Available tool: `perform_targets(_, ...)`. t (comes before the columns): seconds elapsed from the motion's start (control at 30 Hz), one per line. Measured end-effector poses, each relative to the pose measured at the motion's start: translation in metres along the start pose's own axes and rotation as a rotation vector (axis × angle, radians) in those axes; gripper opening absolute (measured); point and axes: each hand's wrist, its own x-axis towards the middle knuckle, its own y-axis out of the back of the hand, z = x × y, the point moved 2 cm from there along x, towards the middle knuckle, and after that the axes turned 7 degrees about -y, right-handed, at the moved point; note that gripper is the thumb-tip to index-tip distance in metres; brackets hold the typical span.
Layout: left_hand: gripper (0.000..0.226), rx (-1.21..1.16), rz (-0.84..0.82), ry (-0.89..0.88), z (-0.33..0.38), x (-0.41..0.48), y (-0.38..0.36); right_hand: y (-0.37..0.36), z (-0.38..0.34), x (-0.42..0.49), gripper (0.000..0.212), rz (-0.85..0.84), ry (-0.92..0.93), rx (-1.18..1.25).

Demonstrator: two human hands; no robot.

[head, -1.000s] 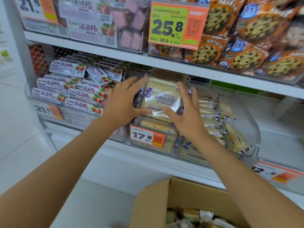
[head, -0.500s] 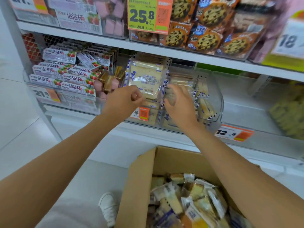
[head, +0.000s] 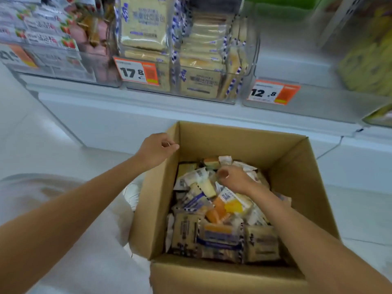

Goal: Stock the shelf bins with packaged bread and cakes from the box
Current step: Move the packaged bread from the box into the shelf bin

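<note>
An open cardboard box point(head: 233, 137) stands on the floor below the shelf, full of wrapped bread and cake packets point(head: 220, 236). My right hand point(head: 235, 180) is down inside it over the far packets, fingers curled; whether it grips one is not visible. My left hand point(head: 158, 150) hovers at the box's far left corner, fingers loosely closed on nothing. On the shelf above, a clear bin point(head: 201, 85) holds stacked toast packets point(head: 146, 24).
Price tags reading 17.8 point(head: 137, 72) and 12.8 point(head: 273, 92) hang on the bin fronts. Strawberry-print boxes point(head: 48, 37) fill the left bin. A clear bin point(head: 297, 60) sits behind the 12.8 tag, yellow packs point(head: 369, 60) far right. My white shoe point(head: 132, 194) is beside the box.
Both hands left the toast packet in the shelf bin and came down; the right one went into the box, the left stopped at its corner. The view tilted downward.
</note>
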Motion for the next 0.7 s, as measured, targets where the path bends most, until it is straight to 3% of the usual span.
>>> perform_targets(0.23, 0.013, -0.056, -0.021, 0.053, -0.014, -0.004, -0.010, -0.086, 0.034, 0.031, 0.052, -0.226, -0.259, 0.331)
perform_targets(0.33, 0.012, -0.077, -0.020, 0.054, -0.013, -0.005, -0.009, -0.113, 0.035, 0.036, 0.015, -0.222, -0.252, 0.235)
perform_targets(0.4, 0.010, -0.076, -0.022, 0.052, -0.012, -0.007, -0.009, -0.114, 0.031, 0.037, 0.029, -0.169, -0.187, 0.206)
perform_targets(0.53, 0.010, -0.051, 0.006, -0.043, 0.004, -0.012, -0.008, -0.064, 0.017, 0.025, 0.018, -0.040, -0.103, 0.378)
perform_targets(0.57, 0.018, -0.023, -0.040, -0.082, 0.012, -0.013, -0.012, -0.045, 0.013, 0.023, 0.019, 0.010, -0.098, 0.409)
perform_targets(0.63, 0.057, 0.079, -0.230, -0.180, 0.028, -0.016, -0.026, -0.006, 0.003, 0.016, 0.025, 0.063, -0.122, 0.568)
perform_targets(0.7, 0.099, 0.230, -0.403, -0.256, 0.042, -0.015, -0.049, 0.029, -0.010, 0.004, 0.025, -0.038, -0.153, 0.876)
